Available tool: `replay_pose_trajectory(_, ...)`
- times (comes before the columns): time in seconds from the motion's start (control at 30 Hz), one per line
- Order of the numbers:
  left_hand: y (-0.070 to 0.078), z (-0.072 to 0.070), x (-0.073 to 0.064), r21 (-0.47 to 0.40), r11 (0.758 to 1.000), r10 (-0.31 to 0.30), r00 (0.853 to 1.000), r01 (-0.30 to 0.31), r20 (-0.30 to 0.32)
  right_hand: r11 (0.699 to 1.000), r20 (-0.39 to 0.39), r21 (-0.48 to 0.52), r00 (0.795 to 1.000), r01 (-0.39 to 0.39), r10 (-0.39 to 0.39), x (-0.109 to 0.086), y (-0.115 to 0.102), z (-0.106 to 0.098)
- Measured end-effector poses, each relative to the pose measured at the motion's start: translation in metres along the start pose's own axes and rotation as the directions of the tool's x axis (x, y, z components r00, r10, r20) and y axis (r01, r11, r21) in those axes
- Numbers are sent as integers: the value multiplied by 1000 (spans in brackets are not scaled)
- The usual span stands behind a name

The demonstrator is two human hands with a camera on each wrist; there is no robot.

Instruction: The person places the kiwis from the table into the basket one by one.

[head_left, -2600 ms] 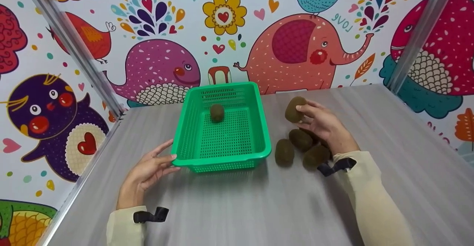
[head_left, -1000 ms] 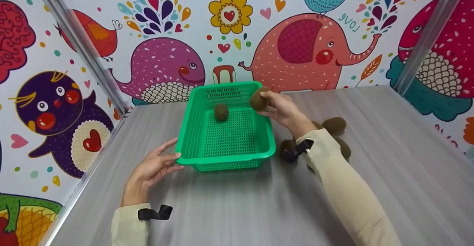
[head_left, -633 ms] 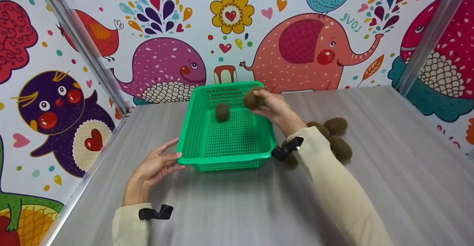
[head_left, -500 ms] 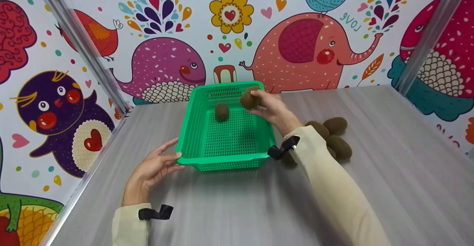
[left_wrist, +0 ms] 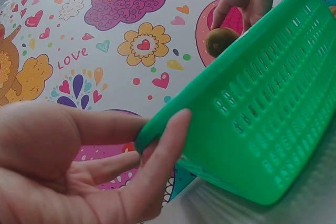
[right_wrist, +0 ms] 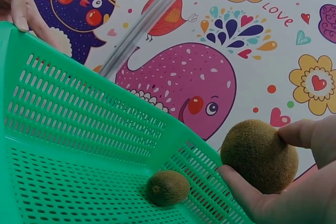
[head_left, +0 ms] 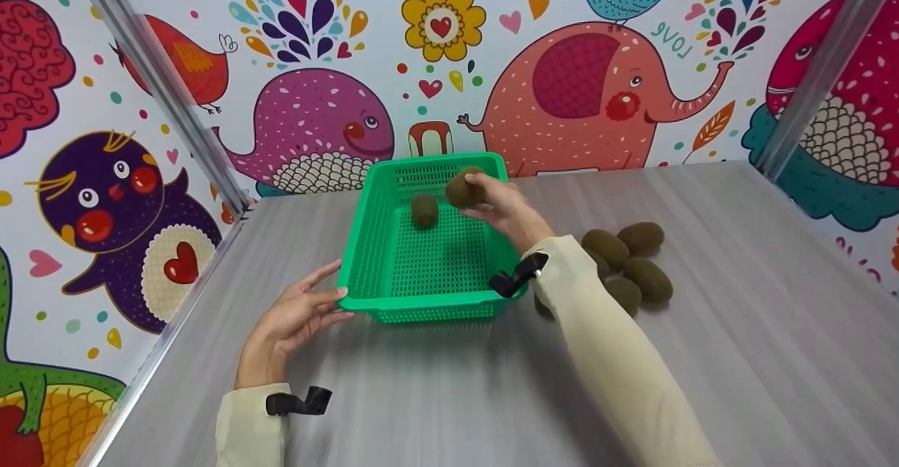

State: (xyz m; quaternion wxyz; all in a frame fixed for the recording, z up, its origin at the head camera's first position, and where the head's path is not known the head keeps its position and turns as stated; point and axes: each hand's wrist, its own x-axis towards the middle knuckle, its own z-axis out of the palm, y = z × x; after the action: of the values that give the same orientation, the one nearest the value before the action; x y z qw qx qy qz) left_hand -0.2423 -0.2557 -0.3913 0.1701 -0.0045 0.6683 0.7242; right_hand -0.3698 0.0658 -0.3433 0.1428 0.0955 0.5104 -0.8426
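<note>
A green plastic basket (head_left: pixel 428 304) with slotted walls stands on the table in the head view. My left hand (head_left: pixel 291 319) pinches its near left corner; in the left wrist view, thumb and fingers (left_wrist: pixel 170 145) lie on either side of the rim. One brown fuzzy kiwi (head_left: pixel 424 212) lies on the basket floor toward the back. Above the basket's right half, my right hand (head_left: pixel 502 207) holds a second kiwi (head_left: pixel 463 189) between thumb and fingers. The right wrist view shows this held kiwi (right_wrist: pixel 258 156) higher than the one (right_wrist: pixel 168 188) in the basket.
Several more kiwis (head_left: pixel 647 281) lie in a cluster on the grey table (head_left: pixel 421 397), right of the basket; my right forearm partly covers them. Cartoon-printed walls (head_left: pixel 439 102) with metal corner posts (head_left: pixel 158 88) enclose the back and sides.
My right hand has carried a kiwi left from the cluster, across the basket's right rim to above its inside. My left hand stays on the corner; the view has shifted slightly.
</note>
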Motion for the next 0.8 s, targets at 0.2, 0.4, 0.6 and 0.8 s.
replay_pose_trajectory(0.2, 2, 1, 0, 2, 1000, 3, 1000, -3, -3, 999, -48, -19, 998, -46, 45, 8, 4, 5)
replay_pose_trajectory(0.4, 2, 2, 1, -3, 1000, 3, 1000, -3, -3, 994, -90, -84, 994, -66, 59, 12, 9, 5)
replay_pose_trajectory(0.6, 1, 1, 1, -6, 1000, -3, 1000, 2, -12, 994, -80, -79, 994, -78, 72, 14, 16, 6)
replay_pose_trajectory(0.8, 0, 1, 1, 0, 1000, -4, 1000, 4, -18, 992, -113, 0, 985, -129, 128, 17, 21, 7)
